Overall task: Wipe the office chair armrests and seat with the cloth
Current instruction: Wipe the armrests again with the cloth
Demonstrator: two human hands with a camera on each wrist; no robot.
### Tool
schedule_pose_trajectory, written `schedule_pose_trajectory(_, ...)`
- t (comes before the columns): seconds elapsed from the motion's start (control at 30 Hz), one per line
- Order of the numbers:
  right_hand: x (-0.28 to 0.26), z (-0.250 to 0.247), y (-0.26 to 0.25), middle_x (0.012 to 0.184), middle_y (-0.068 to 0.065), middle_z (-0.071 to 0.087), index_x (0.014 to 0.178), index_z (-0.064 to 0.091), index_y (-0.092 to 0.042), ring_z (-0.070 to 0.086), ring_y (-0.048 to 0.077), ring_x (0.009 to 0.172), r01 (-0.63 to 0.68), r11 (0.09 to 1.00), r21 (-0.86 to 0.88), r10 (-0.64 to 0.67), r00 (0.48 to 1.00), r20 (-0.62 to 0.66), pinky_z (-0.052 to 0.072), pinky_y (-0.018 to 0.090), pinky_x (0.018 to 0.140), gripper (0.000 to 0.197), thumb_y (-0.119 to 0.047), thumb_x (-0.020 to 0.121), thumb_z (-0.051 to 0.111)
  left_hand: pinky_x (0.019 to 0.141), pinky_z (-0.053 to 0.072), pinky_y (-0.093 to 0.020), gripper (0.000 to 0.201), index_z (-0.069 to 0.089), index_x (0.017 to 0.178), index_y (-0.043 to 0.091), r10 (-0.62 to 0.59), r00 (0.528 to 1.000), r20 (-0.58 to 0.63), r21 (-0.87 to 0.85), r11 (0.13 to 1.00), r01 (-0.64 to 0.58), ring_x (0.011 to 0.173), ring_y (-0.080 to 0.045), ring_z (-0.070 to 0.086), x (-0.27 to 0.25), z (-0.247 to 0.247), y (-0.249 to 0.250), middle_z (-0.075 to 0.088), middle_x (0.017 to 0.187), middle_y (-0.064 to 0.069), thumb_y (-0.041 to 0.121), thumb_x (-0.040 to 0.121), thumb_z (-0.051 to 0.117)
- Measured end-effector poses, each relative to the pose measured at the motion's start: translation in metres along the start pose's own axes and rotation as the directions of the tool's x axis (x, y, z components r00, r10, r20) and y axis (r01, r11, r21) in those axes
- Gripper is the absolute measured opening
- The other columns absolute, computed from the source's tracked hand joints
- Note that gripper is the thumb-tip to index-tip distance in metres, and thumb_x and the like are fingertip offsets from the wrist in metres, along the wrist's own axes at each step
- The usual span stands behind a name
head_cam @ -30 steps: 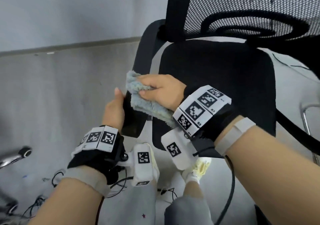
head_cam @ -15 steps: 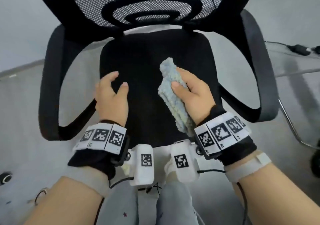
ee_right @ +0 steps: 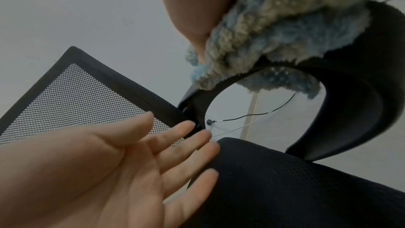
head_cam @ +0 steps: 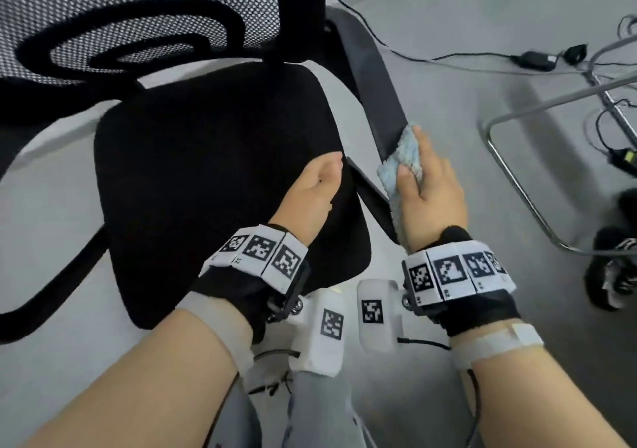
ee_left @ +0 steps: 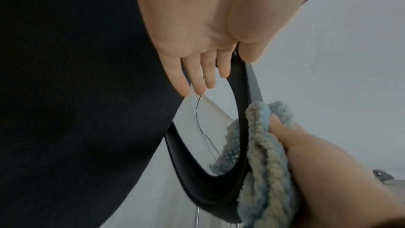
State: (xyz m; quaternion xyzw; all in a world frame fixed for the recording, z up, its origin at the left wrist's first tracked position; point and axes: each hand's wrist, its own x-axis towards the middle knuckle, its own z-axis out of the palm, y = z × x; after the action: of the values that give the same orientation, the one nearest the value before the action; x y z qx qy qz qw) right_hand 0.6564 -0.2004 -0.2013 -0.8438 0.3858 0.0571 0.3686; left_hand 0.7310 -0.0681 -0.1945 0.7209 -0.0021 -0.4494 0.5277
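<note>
A black office chair fills the head view, with its fabric seat [head_cam: 206, 171] and mesh backrest [head_cam: 103, 6]. My right hand [head_cam: 431, 185] grips a fluffy blue-grey cloth [head_cam: 403, 161] folded round the front part of the right armrest [head_cam: 375, 78], thumb on top. The left wrist view shows the cloth [ee_left: 267, 162] wrapped over both sides of the armrest [ee_left: 243, 110]. My left hand [head_cam: 317, 189] is held open with straight fingers [ee_left: 197, 75] at the seat's right edge, in the gap beside that armrest. The left armrest [head_cam: 51, 292] is untouched.
On the grey floor to the right lie cables and a power adapter [head_cam: 534, 58]. A metal tube frame [head_cam: 517, 178] and a black wheeled base [head_cam: 617, 258] stand at the right. My legs [head_cam: 310, 413] are just in front of the seat.
My right hand carried the cloth from the left armrest, across the seat, onto the right armrest. My left hand let go of the left armrest and moved to the seat's right edge.
</note>
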Motion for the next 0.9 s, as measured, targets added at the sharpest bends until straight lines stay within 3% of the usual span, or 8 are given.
schedule_pose_trajectory(0.27,-0.031,0.011,-0.003,0.116,0.008,0.048,0.142,0.011,-0.043,0.049,0.027,0.103,0.032,0.998,-0.051,-0.026,0.992,0.121,0.039,0.036,0.085,0.055,-0.039,0.094,0.037,0.101,0.042,-0.033,0.046,0.033,0.141,0.026,-0.059,0.993,0.104,-0.147,0.986,0.074,0.119,-0.015,0.054,0.007,-0.001,-0.003,0.049,0.139,-0.003,0.039,0.098,0.023)
schedule_pose_trajectory(0.37,-0.022,0.007,-0.015,0.116,0.01,0.047,0.143,0.01,-0.041,0.05,0.028,0.101,0.093,0.99,-0.102,-0.076,0.985,0.158,0.043,0.043,0.089,0.055,-0.038,0.094,0.036,0.102,0.043,-0.036,0.044,0.032,0.14,0.031,-0.057,0.986,0.155,-0.203,0.975,0.088,0.114,-0.017,0.059,0.005,0.004,-0.01,0.055,0.134,-0.002,0.039,0.098,0.023)
schedule_pose_trajectory(0.43,0.003,-0.001,-0.031,0.124,0.014,0.046,0.145,0.013,-0.034,0.048,0.033,0.107,0.15,0.982,-0.114,-0.143,0.988,0.065,0.04,0.047,0.094,0.055,-0.035,0.095,0.037,0.101,0.044,-0.036,0.041,0.031,0.14,0.03,-0.048,0.98,0.191,-0.211,0.973,0.089,0.111,-0.019,0.059,0.003,0.009,-0.013,0.057,0.129,0.0,0.029,0.099,0.027)
schedule_pose_trajectory(0.57,0.073,-0.016,-0.085,0.138,0.003,0.046,0.141,0.022,-0.027,0.046,0.028,0.122,0.236,0.972,0.013,-0.236,0.972,-0.007,0.037,0.047,0.102,0.056,-0.033,0.091,0.046,0.067,0.051,-0.011,0.047,0.04,0.134,0.012,-0.05,0.971,0.235,-0.207,0.973,0.1,0.068,0.007,0.061,0.003,0.007,-0.017,0.066,0.081,0.013,-0.006,0.09,0.043)
schedule_pose_trajectory(0.63,0.101,-0.011,-0.112,0.131,0.001,0.052,0.136,0.028,-0.03,0.052,0.027,0.115,0.324,0.945,-0.046,-0.321,0.945,0.064,0.042,0.047,0.098,0.052,-0.032,0.089,0.05,0.063,0.05,-0.009,0.041,0.044,0.127,0.004,-0.05,0.963,0.266,-0.11,0.991,0.082,0.067,0.011,0.061,0.001,0.004,-0.018,0.062,0.087,0.009,-0.009,0.088,0.046)
schedule_pose_trajectory(0.73,0.129,0.008,-0.134,0.124,0.01,0.054,0.135,0.031,-0.033,0.053,0.033,0.111,0.45,0.872,-0.195,-0.401,0.883,0.246,0.044,0.045,0.095,0.053,-0.031,0.085,0.048,0.064,0.054,-0.015,0.034,0.044,0.125,0.013,-0.054,0.953,0.299,0.02,0.999,0.051,0.069,0.004,0.066,0.0,0.001,-0.019,0.063,0.087,0.007,0.007,0.092,0.049)
schedule_pose_trajectory(0.8,0.135,0.019,-0.136,0.12,0.013,0.052,0.134,0.03,-0.038,0.052,0.037,0.109,0.441,0.843,-0.307,-0.34,0.881,0.33,0.043,0.047,0.094,0.053,-0.038,0.082,0.042,0.059,0.053,-0.02,0.027,0.047,0.115,0.024,-0.06,0.957,0.283,0.087,0.996,0.036,0.069,-0.004,0.069,0.002,0.0,-0.018,0.067,0.082,0.007,0.014,0.091,0.051)
schedule_pose_trajectory(0.9,0.129,0.022,-0.13,0.105,0.006,0.043,0.12,0.04,-0.035,0.051,0.034,0.094,0.372,0.876,-0.308,-0.279,0.91,0.307,0.045,0.046,0.09,0.038,-0.036,0.082,0.036,0.054,0.047,-0.015,0.021,0.053,0.076,0.024,-0.026,0.967,0.252,0.142,0.99,-0.011,0.05,0.002,0.063,0.001,-0.003,-0.016,0.062,0.055,0.011,0.008,0.09,0.052)
